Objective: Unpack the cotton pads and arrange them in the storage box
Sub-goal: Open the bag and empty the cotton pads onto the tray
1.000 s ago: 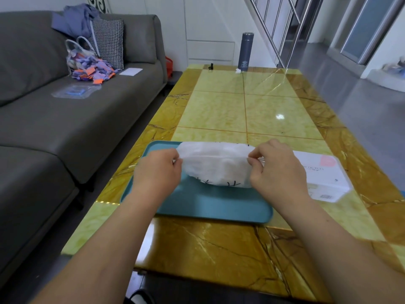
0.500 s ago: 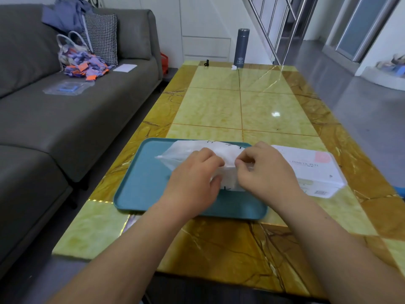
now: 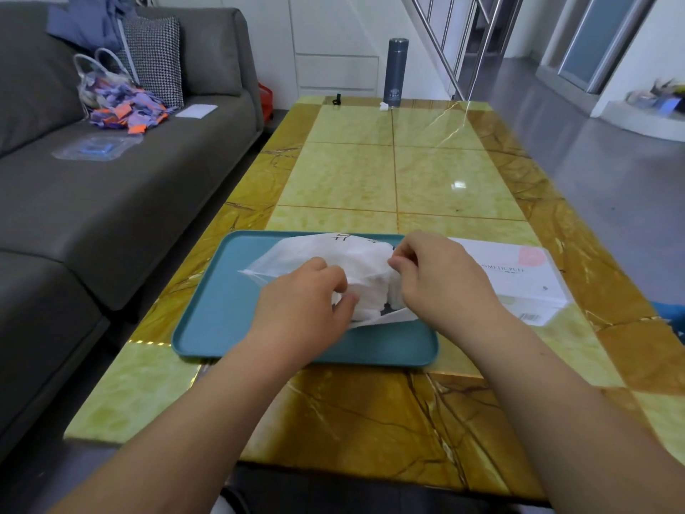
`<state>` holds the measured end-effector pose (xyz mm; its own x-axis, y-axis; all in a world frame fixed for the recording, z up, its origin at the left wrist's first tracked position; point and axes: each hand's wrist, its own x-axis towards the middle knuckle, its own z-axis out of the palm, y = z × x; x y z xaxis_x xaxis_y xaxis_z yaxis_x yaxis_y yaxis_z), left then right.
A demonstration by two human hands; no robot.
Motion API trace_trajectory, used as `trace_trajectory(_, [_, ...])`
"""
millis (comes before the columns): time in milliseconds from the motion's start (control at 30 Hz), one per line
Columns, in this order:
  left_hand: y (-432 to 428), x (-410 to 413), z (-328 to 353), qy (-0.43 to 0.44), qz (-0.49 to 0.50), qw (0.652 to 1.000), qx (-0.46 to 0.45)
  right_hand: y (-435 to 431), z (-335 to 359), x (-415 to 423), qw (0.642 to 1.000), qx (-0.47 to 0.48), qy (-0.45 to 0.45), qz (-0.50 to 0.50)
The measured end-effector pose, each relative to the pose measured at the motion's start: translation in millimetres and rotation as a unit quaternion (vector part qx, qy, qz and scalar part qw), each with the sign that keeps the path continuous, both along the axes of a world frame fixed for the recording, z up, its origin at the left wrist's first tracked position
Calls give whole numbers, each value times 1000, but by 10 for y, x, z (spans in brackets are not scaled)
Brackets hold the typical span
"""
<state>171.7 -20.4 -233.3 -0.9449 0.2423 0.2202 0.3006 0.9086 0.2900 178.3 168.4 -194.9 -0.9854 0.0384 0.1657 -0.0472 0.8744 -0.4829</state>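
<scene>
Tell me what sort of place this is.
Most likely a home living room: a grey sofa with a checked cushion runs along the left, a long marble-patterned coffee table stands beside it, and a metal stair railing rises beyond the table's far end.

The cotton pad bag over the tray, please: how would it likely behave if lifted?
Probably floppy: the cotton pad bag crumples where the left hand and right hand pinch it. Likely light, as it seems filled with soft white pads.

The left forearm [image 3: 192, 432] and right forearm [image 3: 548, 395] reach forward and converge. The left hand [image 3: 304, 306] is palm down, fingers [image 3: 331, 278] curled, gripping the pack [image 3: 356, 259]. The right hand [image 3: 441, 280] pinches the pack's upper edge between thumb and forefinger.
</scene>
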Motion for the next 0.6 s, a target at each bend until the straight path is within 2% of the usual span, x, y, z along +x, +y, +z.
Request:
trace_trajectory(200, [-52, 53, 35, -58, 55, 996, -33, 60, -46, -63, 984, -153, 88, -1])
trace_trajectory(300, [-13, 54, 0, -94, 67, 991, -60, 82, -138, -144, 987, -157, -17, 2])
trace_trajectory(367, [54, 48, -15, -97, 63, 990, -87, 72, -209, -183, 974, -201, -100, 9])
trace_trajectory(533, [161, -94, 32, -117, 69, 990, -31, 38, -274, -243, 978, -194, -81, 14])
trace_trajectory(600, [192, -134, 109, -124, 56, 988, -80, 42, -303, -264, 978, -191, -85, 9])
